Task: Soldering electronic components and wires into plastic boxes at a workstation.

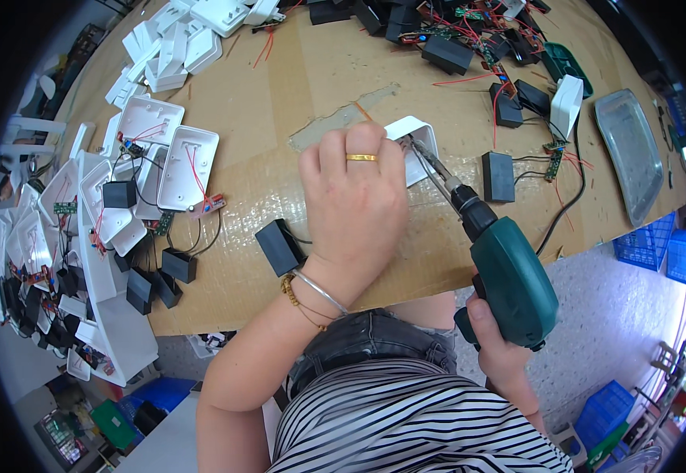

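My left hand (355, 197), with a gold ring and bracelets, is closed on a white plastic casing (411, 126) at the middle of the table. Its palm and fingertips are hidden beneath the back of the hand. A dark green electric screwdriver (516, 280) sits in my right hand (499, 343), the fingers wrapped round its handle. Its long bit slants up and left, with the tip inside the casing; what it touches there is too small to tell. Beside my left wrist lies a black box (280, 248) with a thin cable running under the hand.
Cardboard (264, 134) covers the table. White casings (189, 169) with circuit boards and black boxes lie at the left, more white shells (173, 47) at the far left. Wired black boxes (447, 55) heap at the back. At right are another black box (498, 177) and a grey tray (631, 154).
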`<control>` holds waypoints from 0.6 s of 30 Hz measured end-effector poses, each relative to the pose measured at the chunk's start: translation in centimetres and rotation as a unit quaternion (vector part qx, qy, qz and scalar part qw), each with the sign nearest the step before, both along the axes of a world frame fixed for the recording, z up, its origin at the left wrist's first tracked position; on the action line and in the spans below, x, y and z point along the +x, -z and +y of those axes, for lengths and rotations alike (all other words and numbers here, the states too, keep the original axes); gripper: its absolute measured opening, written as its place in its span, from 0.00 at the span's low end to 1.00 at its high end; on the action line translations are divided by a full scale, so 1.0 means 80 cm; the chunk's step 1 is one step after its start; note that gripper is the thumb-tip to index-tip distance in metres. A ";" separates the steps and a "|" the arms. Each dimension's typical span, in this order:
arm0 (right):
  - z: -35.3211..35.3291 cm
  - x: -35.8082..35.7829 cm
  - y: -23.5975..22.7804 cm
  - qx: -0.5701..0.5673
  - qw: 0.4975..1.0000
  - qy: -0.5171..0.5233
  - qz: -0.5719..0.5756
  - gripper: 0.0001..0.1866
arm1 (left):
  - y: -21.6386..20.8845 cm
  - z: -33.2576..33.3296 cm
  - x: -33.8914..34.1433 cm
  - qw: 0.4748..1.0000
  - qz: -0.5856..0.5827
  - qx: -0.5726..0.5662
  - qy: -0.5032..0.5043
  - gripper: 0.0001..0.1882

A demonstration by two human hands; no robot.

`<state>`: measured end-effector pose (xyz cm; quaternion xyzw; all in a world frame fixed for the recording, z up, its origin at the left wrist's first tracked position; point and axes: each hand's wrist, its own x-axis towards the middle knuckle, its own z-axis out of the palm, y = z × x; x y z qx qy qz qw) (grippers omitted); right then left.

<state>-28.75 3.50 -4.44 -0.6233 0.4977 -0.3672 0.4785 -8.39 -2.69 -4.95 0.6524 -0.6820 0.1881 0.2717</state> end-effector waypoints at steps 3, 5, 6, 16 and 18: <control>-0.005 0.007 -0.001 -0.018 0.999 0.031 -0.018 0.17 | -0.001 0.000 -0.002 1.000 0.004 0.004 -0.002 0.04; -0.006 0.006 0.000 -0.018 0.999 0.033 -0.016 0.17 | -0.001 0.000 -0.002 1.000 0.004 0.007 -0.004 0.04; -0.007 0.006 0.000 -0.018 0.999 0.034 -0.014 0.17 | 0.000 -0.001 -0.002 1.000 0.002 0.007 -0.005 0.04; -0.001 -0.006 -0.001 0.038 0.999 0.009 -0.021 0.23 | -0.003 -0.001 0.011 0.995 0.083 0.028 0.041 0.07; -0.001 -0.007 0.002 0.011 0.999 0.003 -0.030 0.23 | -0.009 0.005 0.011 0.994 0.091 0.039 0.054 0.08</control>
